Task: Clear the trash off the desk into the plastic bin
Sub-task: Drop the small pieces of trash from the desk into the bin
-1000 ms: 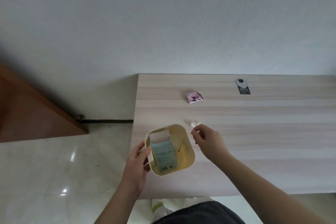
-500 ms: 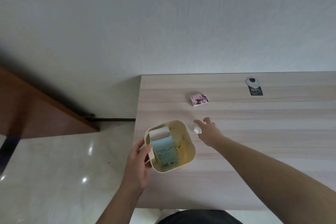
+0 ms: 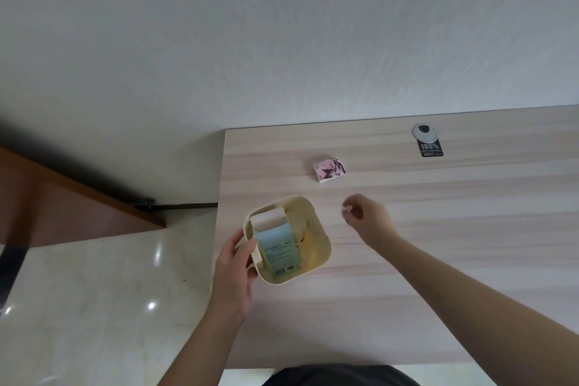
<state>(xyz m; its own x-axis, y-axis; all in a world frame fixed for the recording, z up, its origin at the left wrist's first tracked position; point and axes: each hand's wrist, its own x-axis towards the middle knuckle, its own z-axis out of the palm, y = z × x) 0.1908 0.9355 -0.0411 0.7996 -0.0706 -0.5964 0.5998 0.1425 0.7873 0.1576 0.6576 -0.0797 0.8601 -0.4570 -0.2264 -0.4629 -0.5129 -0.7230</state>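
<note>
A cream plastic bin (image 3: 322,247) stands near the desk's left edge, and my left hand (image 3: 235,263) grips its left rim. Inside it leans a pale blue carton (image 3: 277,247) with a white open top. My right hand (image 3: 366,219) hovers just right of the bin, its fingertips pinched on a small white crumpled scrap (image 3: 345,207). A small pink packet (image 3: 329,169) with a dark cartoon figure lies flat on the desk, farther back beyond the bin.
The light wooden desk (image 3: 438,260) meets a white wall. A round grey grommet with a black "100%" sticker (image 3: 429,142) sits at the back right. Left of the desk are glossy floor tiles (image 3: 94,307) and a brown wooden panel (image 3: 62,207).
My right hand reached onto the white scrap, closed its fingers on it and lifted it off the desk. My left hand stayed on the bin's rim.
</note>
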